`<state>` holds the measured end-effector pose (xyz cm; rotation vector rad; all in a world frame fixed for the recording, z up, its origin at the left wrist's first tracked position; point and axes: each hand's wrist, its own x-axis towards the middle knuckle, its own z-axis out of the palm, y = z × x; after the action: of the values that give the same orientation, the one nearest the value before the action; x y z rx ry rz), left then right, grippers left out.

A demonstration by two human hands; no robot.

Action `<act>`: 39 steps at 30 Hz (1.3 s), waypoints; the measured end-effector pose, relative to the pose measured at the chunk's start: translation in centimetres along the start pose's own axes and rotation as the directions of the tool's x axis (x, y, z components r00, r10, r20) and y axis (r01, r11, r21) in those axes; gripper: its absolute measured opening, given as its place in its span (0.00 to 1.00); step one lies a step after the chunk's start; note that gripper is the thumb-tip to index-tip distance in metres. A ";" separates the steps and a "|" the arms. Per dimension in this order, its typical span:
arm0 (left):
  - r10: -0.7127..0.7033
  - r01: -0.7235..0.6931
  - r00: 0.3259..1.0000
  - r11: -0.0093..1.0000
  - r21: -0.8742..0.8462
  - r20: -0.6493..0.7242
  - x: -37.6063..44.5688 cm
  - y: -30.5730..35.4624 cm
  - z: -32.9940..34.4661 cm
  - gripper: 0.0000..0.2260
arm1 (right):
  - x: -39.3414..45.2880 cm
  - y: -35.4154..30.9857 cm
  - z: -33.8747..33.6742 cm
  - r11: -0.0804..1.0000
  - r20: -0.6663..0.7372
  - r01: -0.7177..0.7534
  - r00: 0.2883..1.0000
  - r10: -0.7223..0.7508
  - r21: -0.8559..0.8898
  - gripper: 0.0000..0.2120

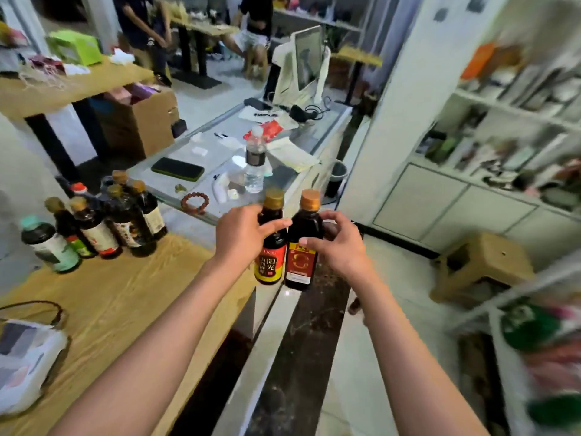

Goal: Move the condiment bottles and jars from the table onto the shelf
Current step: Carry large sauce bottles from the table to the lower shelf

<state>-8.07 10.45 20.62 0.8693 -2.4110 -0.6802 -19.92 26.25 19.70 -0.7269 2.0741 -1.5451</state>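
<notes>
My left hand (242, 234) grips a dark sauce bottle with a gold cap and a red-yellow label (270, 262). Right beside it, my right hand (338, 243) grips a second dark bottle with an orange cap and a red label (300, 265). Both bottles are held upright in the air past the right edge of the wooden table (125, 297), touching or nearly touching each other. A cluster of several dark condiment bottles (107, 221) stands at the table's far left end. The white shelf unit (509, 111) on the right is blurred and filled with goods.
A glass counter (220, 146) ahead carries a water bottle (255, 158), a phone (177, 169), a bead bracelet (195, 202) and a monitor. A plastic bag (25, 363) lies on the table's near left. A wooden stool (481, 265) stands on the floor to the right. People are at the back.
</notes>
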 end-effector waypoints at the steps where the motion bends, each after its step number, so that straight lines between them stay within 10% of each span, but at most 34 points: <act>1: 0.031 -0.031 0.999 0.999 -0.013 0.023 0.3 2.2 1.0 0.28 | -0.5 0.2 -2.3 1.000 -0.039 0.003 0.999 -0.003 0.006 0.26; 21: 0.589 -0.525 0.780 0.800 -0.291 0.213 -2.8 48.3 24.1 0.22 | -13.3 6.3 -48.4 0.996 -0.623 0.091 0.780 -0.065 0.010 0.23; 39: 0.869 -0.734 0.480 0.472 -0.488 0.119 -0.3 71.6 34.3 0.22 | -15.3 5.6 -68.6 0.994 -0.867 0.112 0.494 -0.059 -0.004 0.23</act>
<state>-59.51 68.68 37.01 -0.6758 -2.4508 -0.8740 -52.70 87.13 33.55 0.0777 2.6631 -2.3445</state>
